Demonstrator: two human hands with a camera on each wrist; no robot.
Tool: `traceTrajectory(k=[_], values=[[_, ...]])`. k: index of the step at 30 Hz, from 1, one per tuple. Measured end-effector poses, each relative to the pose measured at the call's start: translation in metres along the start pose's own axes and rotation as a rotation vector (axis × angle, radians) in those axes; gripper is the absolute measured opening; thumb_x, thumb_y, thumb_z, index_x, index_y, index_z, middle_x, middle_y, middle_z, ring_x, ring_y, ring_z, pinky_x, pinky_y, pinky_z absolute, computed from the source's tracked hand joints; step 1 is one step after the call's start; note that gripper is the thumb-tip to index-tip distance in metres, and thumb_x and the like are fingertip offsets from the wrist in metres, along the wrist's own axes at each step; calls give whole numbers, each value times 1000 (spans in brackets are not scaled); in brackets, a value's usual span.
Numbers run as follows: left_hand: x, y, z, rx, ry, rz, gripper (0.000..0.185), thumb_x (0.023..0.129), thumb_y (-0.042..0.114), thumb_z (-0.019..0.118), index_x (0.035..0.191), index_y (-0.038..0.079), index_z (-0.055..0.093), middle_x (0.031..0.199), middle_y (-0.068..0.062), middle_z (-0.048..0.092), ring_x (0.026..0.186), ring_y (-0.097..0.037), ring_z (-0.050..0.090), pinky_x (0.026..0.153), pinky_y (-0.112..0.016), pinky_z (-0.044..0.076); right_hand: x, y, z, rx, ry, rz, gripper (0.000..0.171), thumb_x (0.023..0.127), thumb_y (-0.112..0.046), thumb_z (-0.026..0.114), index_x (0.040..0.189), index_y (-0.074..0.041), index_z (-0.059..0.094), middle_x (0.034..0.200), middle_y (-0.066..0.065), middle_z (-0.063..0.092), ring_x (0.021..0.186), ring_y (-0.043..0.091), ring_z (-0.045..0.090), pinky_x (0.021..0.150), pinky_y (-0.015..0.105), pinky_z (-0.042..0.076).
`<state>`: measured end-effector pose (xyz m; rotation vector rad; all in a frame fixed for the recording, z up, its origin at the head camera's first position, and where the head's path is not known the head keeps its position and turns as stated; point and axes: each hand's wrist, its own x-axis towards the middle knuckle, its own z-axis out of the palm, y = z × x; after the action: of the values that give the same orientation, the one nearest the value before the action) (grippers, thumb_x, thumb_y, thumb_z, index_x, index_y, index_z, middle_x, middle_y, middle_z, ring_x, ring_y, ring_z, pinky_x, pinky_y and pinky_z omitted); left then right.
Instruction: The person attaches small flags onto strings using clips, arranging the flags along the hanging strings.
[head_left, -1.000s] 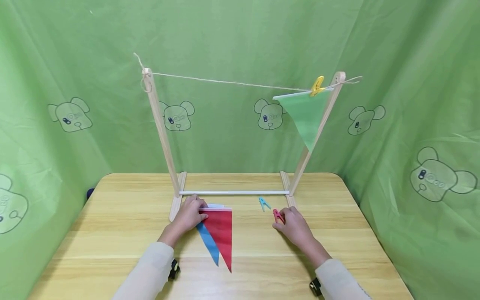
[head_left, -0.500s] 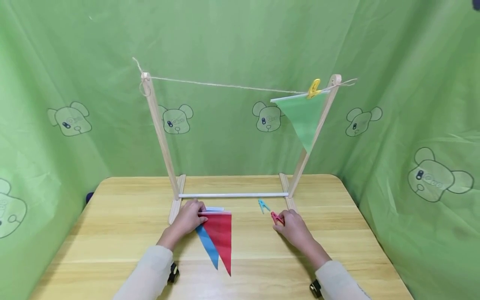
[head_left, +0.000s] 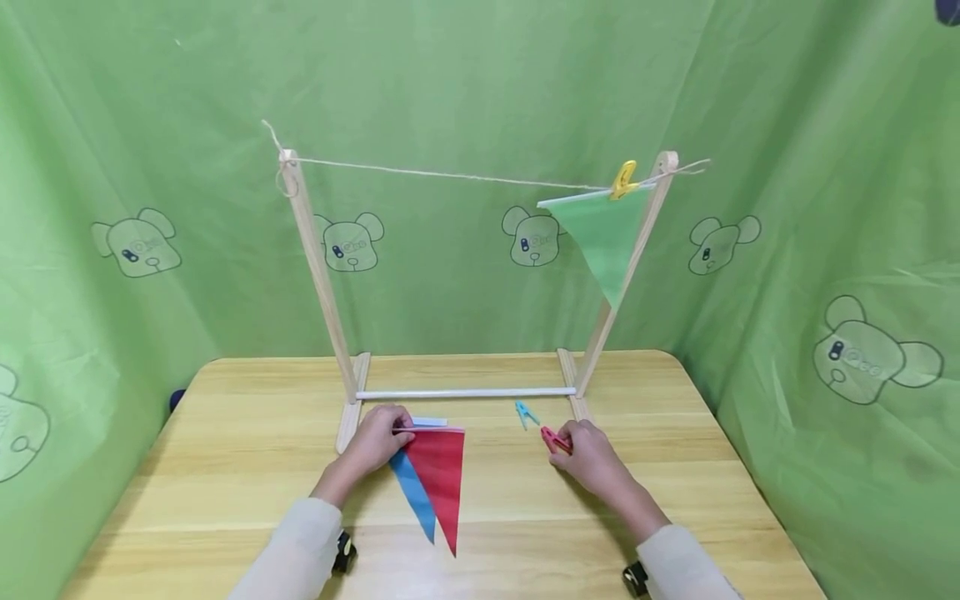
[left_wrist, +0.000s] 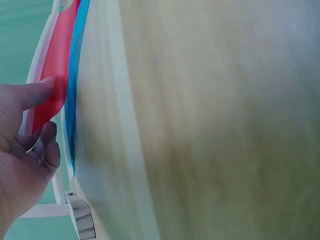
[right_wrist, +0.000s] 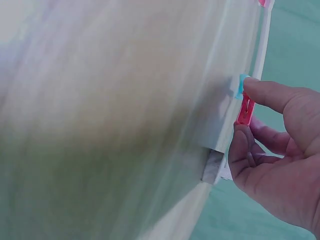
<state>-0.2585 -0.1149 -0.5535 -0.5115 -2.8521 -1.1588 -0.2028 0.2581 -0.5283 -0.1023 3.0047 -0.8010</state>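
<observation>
Now, line by line:
Left hand (head_left: 381,439): pinches the top left corner of the red flag (head_left: 437,472), thumb and fingers closed on the cloth, low over the table (head_left: 225,467).
Red flag: lies flat, point toward the near edge, on top of a blue flag (head_left: 412,496) that shows at its left side.
Right hand (head_left: 588,454): fingers curled round a red clothespin (head_left: 555,439), held at the tabletop.
Blue clothespin (head_left: 527,413): on the table, just left and far of the right hand.
Wooden frame (head_left: 318,275): stands at the far side, string (head_left: 450,176) across the top.
Green flag (head_left: 600,237): hangs at the string's right end under a yellow clothespin (head_left: 623,178).
</observation>
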Motion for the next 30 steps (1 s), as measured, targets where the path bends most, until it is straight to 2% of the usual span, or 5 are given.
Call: traceTrajectory(k=[3, 12, 20, 27, 30], values=[[-2, -1, 0, -33, 7, -9, 16, 87, 5, 81, 82, 13, 69, 80, 5, 66, 79, -10, 58, 74, -29, 52, 0, -1, -2, 10, -2, -5, 31, 82, -13, 87, 102, -1, 67, 88, 8, 57, 76, 18, 51, 64, 29, 47], [-7, 5, -2, -123, 26, -39, 13, 88, 5, 80, 86, 14, 71, 82, 5, 69, 81, -10, 61, 76, -28, 53, -2, -10, -8, 51, 8, -35, 29, 84, -10, 85, 106, -4, 67, 92, 5, 60, 79, 16, 52, 64, 24, 47], [-8, 12, -3, -192, 43, -12, 8, 90, 4, 78, 90, 9, 73, 85, 3, 71, 81, -10, 63, 73, -24, 53, -1, -14, -16, 86, 62, -115, 27, 85, -5, 83, 107, -5, 68, 98, 6, 68, 89, 20, 65, 77, 33, 60], [-8, 20, -10, -261, 67, 6, 5, 92, 8, 78, 92, 7, 73, 87, 2, 72, 79, -13, 61, 71, -25, 52, 3, -19, -27, 118, 98, -168, 27, 86, -2, 80, 110, -3, 69, 103, 10, 71, 97, 26, 69, 82, 38, 62], [-8, 24, -13, -282, 87, 10, 5, 91, 8, 78, 92, 10, 73, 87, 2, 72, 76, -13, 60, 69, -24, 52, 5, -22, -32, 120, 118, -203, 26, 86, 0, 80, 110, -1, 68, 103, 12, 71, 97, 28, 69, 83, 42, 62]])
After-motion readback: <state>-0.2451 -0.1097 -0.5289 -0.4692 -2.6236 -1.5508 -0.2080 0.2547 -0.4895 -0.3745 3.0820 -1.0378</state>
